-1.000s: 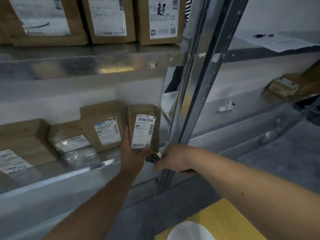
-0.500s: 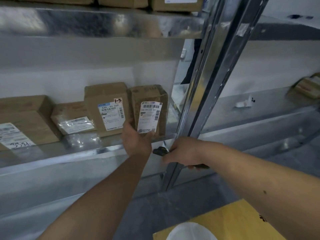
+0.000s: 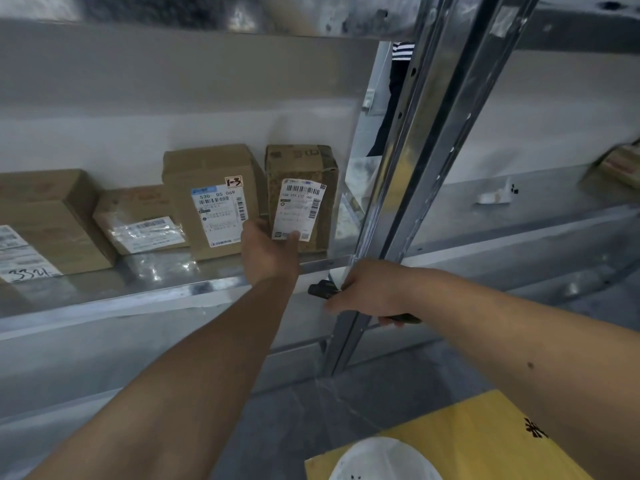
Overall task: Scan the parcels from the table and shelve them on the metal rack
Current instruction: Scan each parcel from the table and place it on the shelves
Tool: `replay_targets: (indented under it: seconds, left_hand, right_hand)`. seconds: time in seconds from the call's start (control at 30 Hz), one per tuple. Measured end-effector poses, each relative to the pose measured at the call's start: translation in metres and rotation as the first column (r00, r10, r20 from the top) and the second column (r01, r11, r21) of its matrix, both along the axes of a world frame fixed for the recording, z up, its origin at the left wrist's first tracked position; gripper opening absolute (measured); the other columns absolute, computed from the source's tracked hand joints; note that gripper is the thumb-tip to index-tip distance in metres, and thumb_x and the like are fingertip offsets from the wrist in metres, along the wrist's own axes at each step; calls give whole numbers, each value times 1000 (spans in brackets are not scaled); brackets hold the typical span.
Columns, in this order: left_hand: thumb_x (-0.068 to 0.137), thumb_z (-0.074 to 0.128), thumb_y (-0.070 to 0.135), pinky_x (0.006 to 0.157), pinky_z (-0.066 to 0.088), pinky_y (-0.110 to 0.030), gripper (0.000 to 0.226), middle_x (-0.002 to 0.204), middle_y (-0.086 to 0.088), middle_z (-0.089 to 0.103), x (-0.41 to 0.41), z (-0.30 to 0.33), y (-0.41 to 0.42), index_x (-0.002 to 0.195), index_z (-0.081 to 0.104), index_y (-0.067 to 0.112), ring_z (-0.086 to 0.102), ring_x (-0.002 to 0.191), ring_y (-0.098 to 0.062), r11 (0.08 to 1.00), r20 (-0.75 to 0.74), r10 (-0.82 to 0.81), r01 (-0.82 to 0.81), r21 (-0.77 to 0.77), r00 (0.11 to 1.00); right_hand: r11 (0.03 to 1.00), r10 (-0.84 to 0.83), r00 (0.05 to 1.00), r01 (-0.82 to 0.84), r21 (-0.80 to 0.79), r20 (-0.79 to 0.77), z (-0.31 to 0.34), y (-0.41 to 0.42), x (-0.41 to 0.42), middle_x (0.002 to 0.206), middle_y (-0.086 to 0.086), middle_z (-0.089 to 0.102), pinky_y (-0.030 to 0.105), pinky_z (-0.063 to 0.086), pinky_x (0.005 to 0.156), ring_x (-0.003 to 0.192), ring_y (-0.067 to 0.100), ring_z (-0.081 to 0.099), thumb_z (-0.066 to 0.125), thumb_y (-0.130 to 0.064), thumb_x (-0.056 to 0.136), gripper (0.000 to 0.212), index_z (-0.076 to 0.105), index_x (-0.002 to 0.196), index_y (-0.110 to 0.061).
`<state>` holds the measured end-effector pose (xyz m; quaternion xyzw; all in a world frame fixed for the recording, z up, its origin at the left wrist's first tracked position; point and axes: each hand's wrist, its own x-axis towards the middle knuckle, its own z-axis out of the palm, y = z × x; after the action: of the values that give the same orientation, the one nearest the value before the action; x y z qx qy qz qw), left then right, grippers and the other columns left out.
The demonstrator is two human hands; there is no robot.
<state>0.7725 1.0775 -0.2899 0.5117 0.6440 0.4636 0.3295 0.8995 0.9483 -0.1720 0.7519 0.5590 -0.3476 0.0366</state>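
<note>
Nearby, parcel (image 3: 211,199) marked "1-3", label "530-D5 069"

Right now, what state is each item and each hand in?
Small brown cardboard parcel: upright on metal shelf, label facing out.
Left hand: gripping that parcel's lower edge.
Right hand: gripping black handheld scanner.
Brown parcel marked 1-3: upright, untouched.
</note>
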Motion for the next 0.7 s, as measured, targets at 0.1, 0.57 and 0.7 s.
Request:
replay_targets:
  seconds: [0.1,0.57,0.7]
  left_hand:
    - [83,85,32,81,56,-40,47,101,9,64,2,4,-2,96,40,36,67,92,-19,1000,-1,2,-2,-15,1000]
    - [94,72,38,73,45,-34,23,96,12,57,-25,-8,-71,102,52,31,60,82,-14,946,-207,-318,325,-2,925]
    - [96,70,41,86,53,-36,24,106,12,61,-44,-5,-102,117,60,33,64,96,-17,825,-351,-559,546,-145,751]
  right_hand:
    - [1000,-4,1000,4,4,-19,-5,4,-1,70,3,51,25,42,47,54,19,52,75,-54,88,44,60,83,-12]
    - [1000,-17,1000,17,-16,15,-29,-40,5,101,1,62,26,40,61,91,18,58,71,-58,92,53,70,120,-13]
    - [995,-104,994,104,4,37,-22,-89,-7,104,2,66,31,47,68,92,23,62,72,-58,90,49,70,120,-20]
